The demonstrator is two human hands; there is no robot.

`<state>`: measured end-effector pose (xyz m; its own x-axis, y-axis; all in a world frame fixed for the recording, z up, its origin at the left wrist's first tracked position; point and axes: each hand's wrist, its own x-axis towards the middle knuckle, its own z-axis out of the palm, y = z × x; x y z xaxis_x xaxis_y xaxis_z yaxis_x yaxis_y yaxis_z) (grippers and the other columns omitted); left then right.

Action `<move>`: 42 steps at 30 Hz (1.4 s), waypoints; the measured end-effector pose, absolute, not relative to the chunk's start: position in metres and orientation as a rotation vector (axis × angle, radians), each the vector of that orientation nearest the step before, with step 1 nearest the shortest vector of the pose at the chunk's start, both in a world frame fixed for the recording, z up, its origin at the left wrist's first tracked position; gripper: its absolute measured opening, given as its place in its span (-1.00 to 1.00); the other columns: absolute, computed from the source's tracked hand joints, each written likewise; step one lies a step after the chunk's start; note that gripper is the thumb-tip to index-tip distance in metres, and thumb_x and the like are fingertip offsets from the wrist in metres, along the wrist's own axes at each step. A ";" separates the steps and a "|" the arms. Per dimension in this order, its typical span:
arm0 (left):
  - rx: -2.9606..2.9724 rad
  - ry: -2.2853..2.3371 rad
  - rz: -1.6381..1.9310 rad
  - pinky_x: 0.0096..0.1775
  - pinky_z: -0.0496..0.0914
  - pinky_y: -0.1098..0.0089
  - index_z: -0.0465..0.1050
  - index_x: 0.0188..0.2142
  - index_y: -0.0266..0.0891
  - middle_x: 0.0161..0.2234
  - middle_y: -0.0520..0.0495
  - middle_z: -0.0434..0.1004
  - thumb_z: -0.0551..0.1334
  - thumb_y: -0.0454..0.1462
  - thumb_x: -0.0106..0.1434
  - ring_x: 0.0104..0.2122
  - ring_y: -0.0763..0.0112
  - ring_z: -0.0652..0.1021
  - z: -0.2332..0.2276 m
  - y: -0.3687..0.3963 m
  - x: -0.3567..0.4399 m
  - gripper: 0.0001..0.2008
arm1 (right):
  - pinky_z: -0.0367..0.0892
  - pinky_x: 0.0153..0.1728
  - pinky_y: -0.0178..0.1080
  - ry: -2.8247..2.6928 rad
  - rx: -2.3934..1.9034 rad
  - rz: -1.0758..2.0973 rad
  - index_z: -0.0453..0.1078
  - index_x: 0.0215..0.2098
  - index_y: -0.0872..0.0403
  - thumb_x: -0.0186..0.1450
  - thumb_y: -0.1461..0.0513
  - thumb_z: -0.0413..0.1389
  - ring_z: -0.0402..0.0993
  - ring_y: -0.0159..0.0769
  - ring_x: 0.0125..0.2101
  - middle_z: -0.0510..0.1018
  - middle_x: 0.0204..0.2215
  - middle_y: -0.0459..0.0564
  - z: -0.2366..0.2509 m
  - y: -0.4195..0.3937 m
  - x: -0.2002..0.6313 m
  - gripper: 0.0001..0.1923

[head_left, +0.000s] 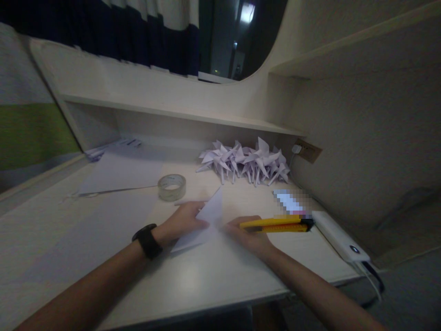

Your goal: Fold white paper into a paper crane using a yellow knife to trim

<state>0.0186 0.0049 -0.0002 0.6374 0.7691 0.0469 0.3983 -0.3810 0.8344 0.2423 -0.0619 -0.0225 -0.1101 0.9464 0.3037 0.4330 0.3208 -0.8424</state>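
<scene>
Under the low shelf, at the back of the tabletop, many white paper pinwheels were gathered in a heap, in the middle and a little to the right of the frame. Their sticks were leaning toward the front. At the left, a stack of paper reached into the same recess, with narrow paper pieces at its far end.

A roll of clear tape lay flat, near the left hand, and a large loose sheet was at the lower left. At the right stood a lit device (its screen was blurred into squares), and the yellow cutter covered a part of its lower edge. Beside it was a long white box with cables at its near end.

The white paper piece was in the centre of the frame, above the tabletop. The left hand, with a black watch at the wrist, pinched it and hid its middle. The paper looked bent or folded, with one sharp corner up and another at the lower left. The right hand was closed around the cutter, and its fingertips were just beside the paper's right edge; I cannot tell if they touched it.
</scene>
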 end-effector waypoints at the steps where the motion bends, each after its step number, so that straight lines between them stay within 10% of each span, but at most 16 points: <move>1: 2.032 0.917 0.562 -0.19 0.34 0.30 0.52 -0.14 -0.31 -0.19 -0.12 0.60 0.24 -0.27 0.03 -0.21 0.15 0.52 -0.001 0.006 0.018 -0.65 | 0.42 -0.49 -0.29 -1.706 -1.253 0.737 0.52 -0.54 0.10 0.17 0.12 0.21 0.47 -0.29 -0.55 0.57 -0.56 -0.01 -0.023 -0.062 0.242 -0.76; 42: 2.072 0.942 0.566 -0.19 0.37 0.30 0.54 -0.15 -0.28 -0.22 -0.08 0.61 0.24 -0.27 0.02 -0.22 0.15 0.54 0.002 0.004 0.018 -0.64 | 0.45 -0.43 -0.29 -1.756 -1.231 0.720 0.55 -0.49 0.08 0.18 0.08 0.22 0.53 -0.29 -0.50 0.62 -0.52 -0.02 -0.020 -0.064 0.242 -0.76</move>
<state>0.0185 0.0038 0.0019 0.6265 0.7758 0.0752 0.4305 -0.4249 0.7963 0.2423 -0.0636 -0.0198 -0.1527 0.9369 0.3145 0.4468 0.3493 -0.8237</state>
